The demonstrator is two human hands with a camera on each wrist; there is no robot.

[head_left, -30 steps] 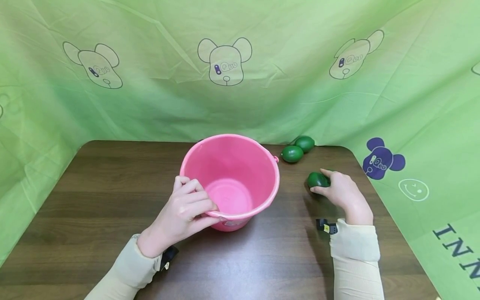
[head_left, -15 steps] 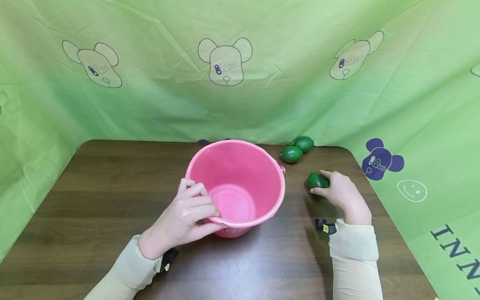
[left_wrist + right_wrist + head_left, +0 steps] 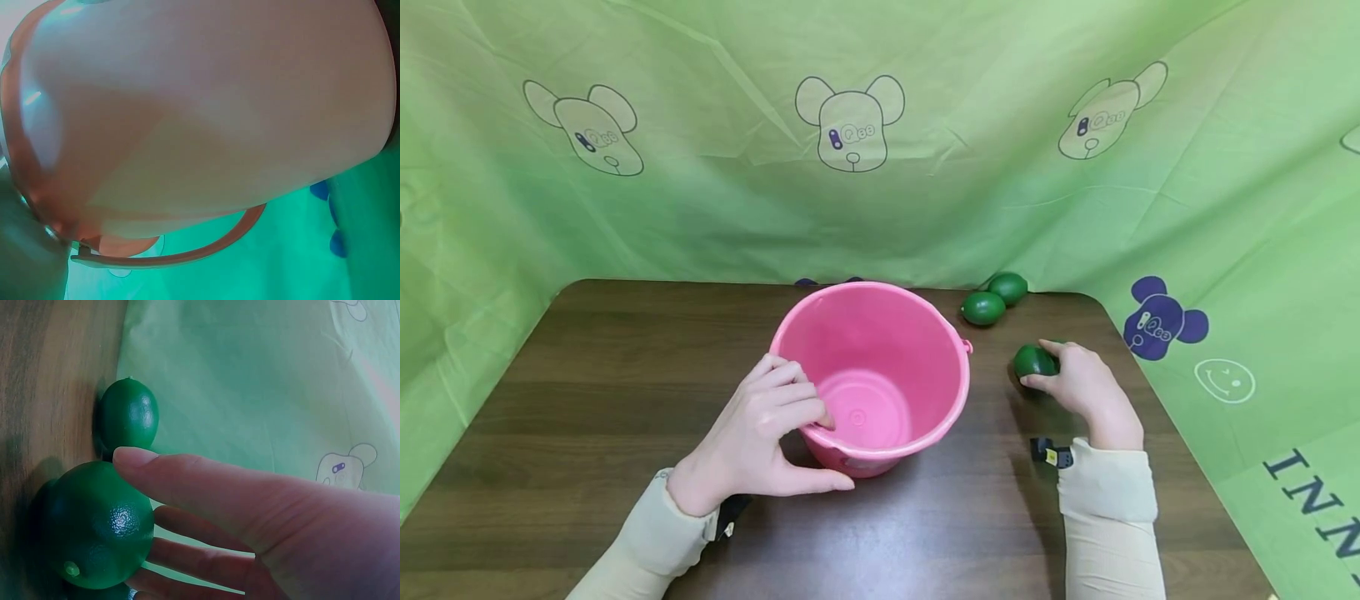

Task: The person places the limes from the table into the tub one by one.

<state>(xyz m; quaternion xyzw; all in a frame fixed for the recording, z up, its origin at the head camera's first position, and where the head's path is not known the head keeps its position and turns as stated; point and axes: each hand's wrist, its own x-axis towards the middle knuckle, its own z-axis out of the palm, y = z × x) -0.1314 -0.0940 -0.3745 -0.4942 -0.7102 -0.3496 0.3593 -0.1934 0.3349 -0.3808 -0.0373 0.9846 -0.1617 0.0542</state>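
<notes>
A pink bucket (image 3: 868, 333) stands upright on the table, its mouth tipped into view and nothing inside. My left hand (image 3: 760, 433) has its fingers bent over the near-left rim, while the thumb is stretched out, apart from the rim. The left wrist view shows the bucket's outer wall (image 3: 206, 112) and its handle (image 3: 212, 250). On the right, my right hand (image 3: 1086, 387) holds a green lime (image 3: 97, 525) between thumb and fingers, the lime resting on the table. Part of another lime (image 3: 100, 592) shows below it in the right wrist view.
Two more limes, a nearer one (image 3: 983, 308) and a farther one (image 3: 1008, 288), lie together at the table's back edge, right of the bucket. A green printed cloth (image 3: 715, 200) hangs behind the brown wooden table (image 3: 625, 400).
The bucket has shifted slightly right and nearer. My left thumb has come off the rim and spread outward. The right hand stays at the lime.
</notes>
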